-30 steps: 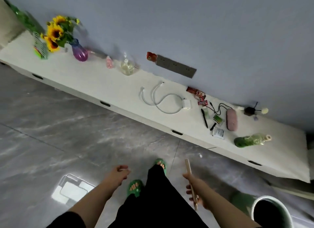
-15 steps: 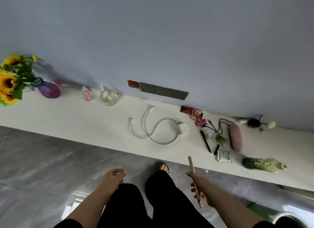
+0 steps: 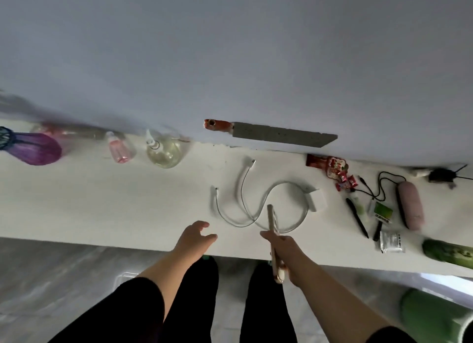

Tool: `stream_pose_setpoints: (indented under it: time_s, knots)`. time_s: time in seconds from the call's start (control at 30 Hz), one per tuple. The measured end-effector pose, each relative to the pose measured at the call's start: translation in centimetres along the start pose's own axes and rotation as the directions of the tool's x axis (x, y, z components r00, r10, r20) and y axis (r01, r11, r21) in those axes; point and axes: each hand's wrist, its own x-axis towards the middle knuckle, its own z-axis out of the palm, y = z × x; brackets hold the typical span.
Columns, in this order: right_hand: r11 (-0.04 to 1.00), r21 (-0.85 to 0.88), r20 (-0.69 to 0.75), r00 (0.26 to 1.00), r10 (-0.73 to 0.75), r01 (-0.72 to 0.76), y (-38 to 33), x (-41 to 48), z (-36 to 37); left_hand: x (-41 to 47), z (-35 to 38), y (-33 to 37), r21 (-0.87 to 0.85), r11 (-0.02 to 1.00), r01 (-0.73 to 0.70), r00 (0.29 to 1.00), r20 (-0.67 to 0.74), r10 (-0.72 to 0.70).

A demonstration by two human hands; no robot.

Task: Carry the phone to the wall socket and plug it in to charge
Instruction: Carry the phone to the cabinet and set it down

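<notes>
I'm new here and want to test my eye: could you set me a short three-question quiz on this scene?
1. True or false: the right hand holds the phone.
2. What lies nearest the open left hand: A) white cable, B) pink case, C) purple vase?
3. Fill in: the grey socket strip is mounted on the ____, above the white shelf.

Key: 1 true; 2 A; 3 wall.
</notes>
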Motion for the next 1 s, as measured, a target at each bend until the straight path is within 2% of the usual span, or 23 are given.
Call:
stream_pose_setpoints:
  time_s: [0.17,0.33,0.43,0.5,0.57,0.67,0.77,1.0]
  knots:
    - [0.999,0.035,-0.003,0.999,-0.041,0.041,-1.5,4.3,6.4,6.6,-0.2,-0.8,0.396,0.915,-0.079,0.992,-0.059,0.111]
    - [0.988,-0.008,-0.042,0.987,-0.155,0.155,-4.3,9.4,10.9,11.5,0.6,-1.9,0.603,0.780,-0.168,0.960,-0.080,0.269]
    - [0.979,-0.043,-0.093,0.975,-0.203,0.200,-5.5,11.7,12.3,12.6,1.7,-2.2,0.616,0.759,-0.212,0.949,-0.055,0.309]
    - [0.964,-0.173,-0.235,0.942,-0.241,0.203,-5.8,13.0,12.8,13.0,2.4,-2.4,0.597,0.774,-0.212,0.954,-0.047,0.298]
    - [0.923,-0.339,-0.382,0.870,-0.312,0.183,-6.0,13.7,13.3,13.4,2.7,-2.5,0.600,0.775,-0.201,0.961,-0.034,0.275]
    - [0.879,-0.451,-0.513,0.762,-0.394,0.151,-6.7,14.7,13.3,14.1,2.8,-2.6,0.626,0.757,-0.186,0.969,-0.010,0.246]
    - [0.853,-0.501,-0.559,0.697,-0.450,0.149,-7.3,16.2,13.1,14.6,2.9,-2.8,0.624,0.759,-0.185,0.971,0.000,0.237]
    - [0.828,-0.548,-0.616,0.615,-0.493,0.115,-7.1,17.1,14.5,14.6,2.8,-2.7,0.628,0.758,-0.176,0.976,0.012,0.217]
